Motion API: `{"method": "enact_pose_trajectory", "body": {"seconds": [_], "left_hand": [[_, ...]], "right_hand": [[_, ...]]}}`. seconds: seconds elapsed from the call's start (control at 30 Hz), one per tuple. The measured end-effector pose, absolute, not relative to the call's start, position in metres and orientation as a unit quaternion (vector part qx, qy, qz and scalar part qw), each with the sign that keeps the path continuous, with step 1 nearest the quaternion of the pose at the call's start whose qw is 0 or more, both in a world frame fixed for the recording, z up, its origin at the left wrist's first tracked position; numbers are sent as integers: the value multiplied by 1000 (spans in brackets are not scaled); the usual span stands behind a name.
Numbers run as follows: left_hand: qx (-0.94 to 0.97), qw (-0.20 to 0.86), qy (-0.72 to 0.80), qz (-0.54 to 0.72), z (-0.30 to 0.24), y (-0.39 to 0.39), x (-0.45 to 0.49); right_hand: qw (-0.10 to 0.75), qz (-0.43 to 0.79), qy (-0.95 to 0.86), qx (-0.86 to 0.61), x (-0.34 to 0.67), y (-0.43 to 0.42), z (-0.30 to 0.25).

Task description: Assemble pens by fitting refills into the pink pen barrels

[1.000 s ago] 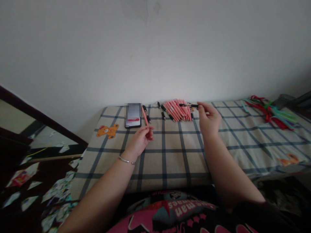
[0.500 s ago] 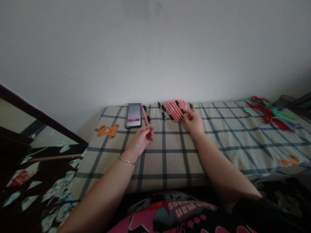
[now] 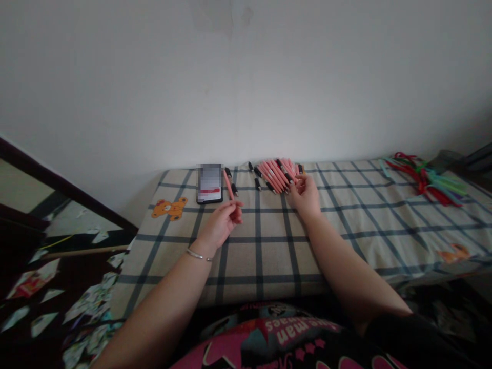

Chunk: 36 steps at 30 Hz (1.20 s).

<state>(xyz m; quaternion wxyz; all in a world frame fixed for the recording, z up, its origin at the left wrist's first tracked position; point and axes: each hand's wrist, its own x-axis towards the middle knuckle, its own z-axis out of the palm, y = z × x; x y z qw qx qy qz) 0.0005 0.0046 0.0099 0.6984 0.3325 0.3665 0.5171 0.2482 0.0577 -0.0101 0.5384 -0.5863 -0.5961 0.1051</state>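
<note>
My left hand (image 3: pixel 226 218) pinches the lower end of a pink pen (image 3: pixel 228 185), which points up and away, close to the phone's right side. Beside that pen lie black pen parts (image 3: pixel 234 190). My right hand (image 3: pixel 306 197) is at the lower right edge of a pile of pink pens (image 3: pixel 271 173) with black ends. Its thumb and forefinger are apart, touching the pile's edge; the other fingers are curled and partly hidden. Left of the pile are two short black pieces (image 3: pixel 258 184).
A phone (image 3: pixel 210 193) lies left of the pens. Red, green and blue strips (image 3: pixel 426 179) are heaped on the right of the checked cloth (image 3: pixel 277 251). A wall (image 3: pixel 246 92) stands behind. Paper scraps (image 3: pixel 90 307) litter the floor at left.
My right hand's thumb and forefinger have parted slightly at the pile's edge. My left hand keeps the pink pen in nearly the same place. The whole view has shifted slightly.
</note>
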Motion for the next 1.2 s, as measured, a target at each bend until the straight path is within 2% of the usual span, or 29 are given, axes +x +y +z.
{"method": "enact_pose_trajectory", "body": {"seconds": [0.1,0.37,0.53,1.0,1.2], "left_hand": [[335,697,368,516,10,4,0],[332,693,370,522,6,6,-1],[310,705,351,533,6,7,-2],[263,752,312,518,8,9,-6],[258,756,308,517,8,10,-6]], "right_hand": [[503,53,-654,-562,238,48,-2],[380,143,-806,-431,203,44,6],[321,179,-825,-430,185,52,6],[206,56,-885,-413,148,75,12],[190,25,-903,-385,147,75,8]]}}
